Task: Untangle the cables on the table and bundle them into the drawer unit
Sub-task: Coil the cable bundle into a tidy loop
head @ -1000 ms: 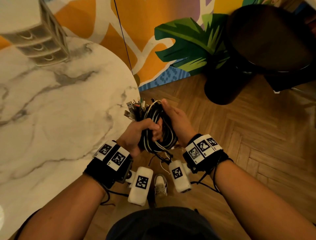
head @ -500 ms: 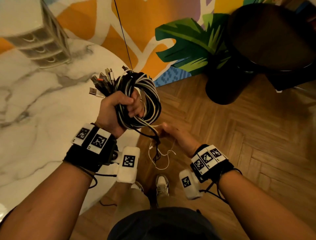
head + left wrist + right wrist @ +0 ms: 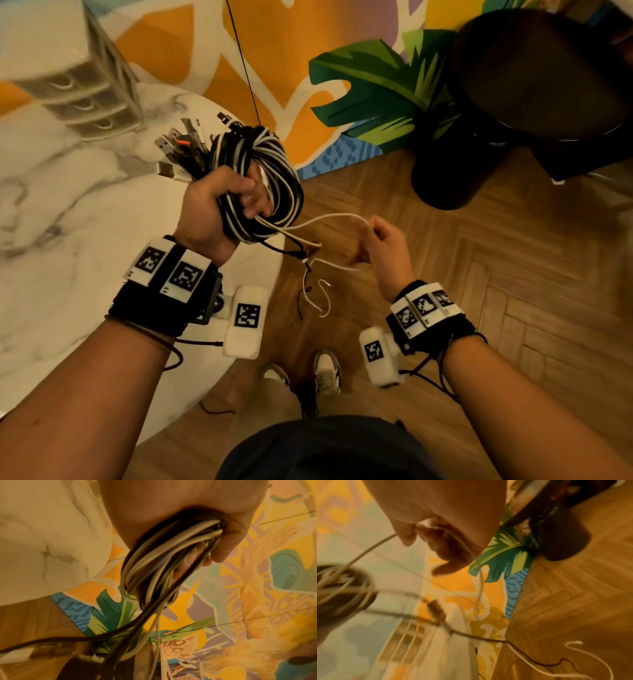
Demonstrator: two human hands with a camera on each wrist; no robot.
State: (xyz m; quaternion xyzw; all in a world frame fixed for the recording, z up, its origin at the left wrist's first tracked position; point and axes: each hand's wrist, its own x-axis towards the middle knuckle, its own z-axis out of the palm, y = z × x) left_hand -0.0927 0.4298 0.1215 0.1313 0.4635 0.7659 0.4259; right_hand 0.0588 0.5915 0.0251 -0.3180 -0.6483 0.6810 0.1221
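My left hand (image 3: 222, 202) grips a thick coil of black and white cables (image 3: 263, 178) above the edge of the marble table (image 3: 68, 240); several USB plugs (image 3: 181, 144) stick out of its top. In the left wrist view the coil (image 3: 154, 568) runs through my curled fingers. My right hand (image 3: 380, 240) pinches a loose white cable (image 3: 329, 219) that leads out of the coil and hangs in a loop over the floor. A thin black cable (image 3: 301, 253) dangles beside it. The drawer unit (image 3: 68, 75) stands at the table's far left.
A dark round stool (image 3: 534, 85) stands on the wooden floor (image 3: 513, 308) at the right. A painted wall (image 3: 274, 68) runs behind the table, with a thin black wire (image 3: 243, 61) across it. My shoes (image 3: 325, 373) show below my hands.
My left hand has lifted the coil up and left over the table edge. My right hand let go of the coil, moved right and pulled a white cable end out.
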